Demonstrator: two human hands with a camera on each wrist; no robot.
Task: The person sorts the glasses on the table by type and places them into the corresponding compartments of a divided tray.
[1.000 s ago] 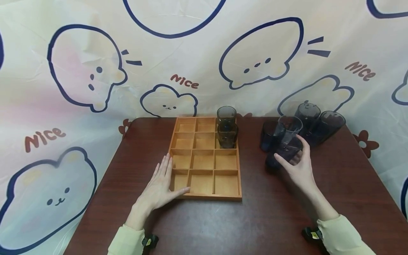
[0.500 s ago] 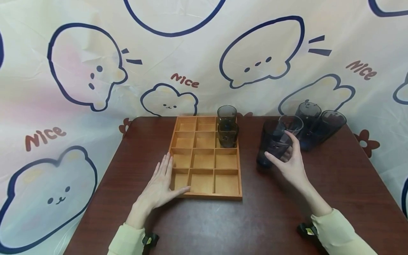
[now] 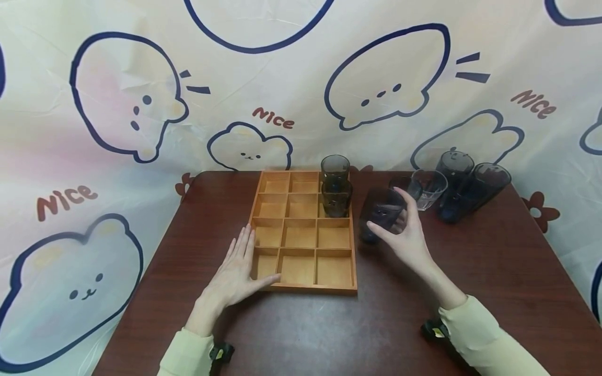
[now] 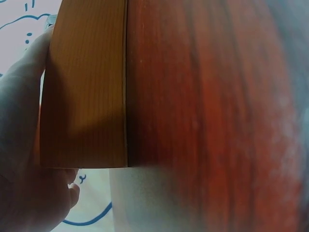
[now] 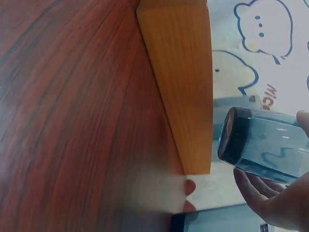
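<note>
A dark tinted drinking glass (image 3: 376,215) is in my right hand (image 3: 405,237), gripped between thumb and fingers, just right of a divided wooden box (image 3: 305,288). In the right wrist view the glass (image 5: 265,140) hangs above the tabletop, near the box's side wall (image 5: 183,87). My left hand (image 3: 235,277) rests with straight fingers along the box's left edge, its thumb over the front left corner. Two dark glasses, a rear one (image 3: 335,166) and a front one (image 3: 336,202), stand in the right column's back compartments.
Behind my right hand stand a clear ribbed glass (image 3: 429,192) and a partly hidden dark glass (image 3: 400,183). Farther right are two more dark glasses, one upright (image 3: 456,164) and one tilted (image 3: 484,183). A printed cloth (image 3: 301,78) hangs behind the brown table (image 3: 301,334).
My right hand has carried the dark glass leftward, away from the other glasses and up to the box's right side. The left hand and the box have stayed in place.
</note>
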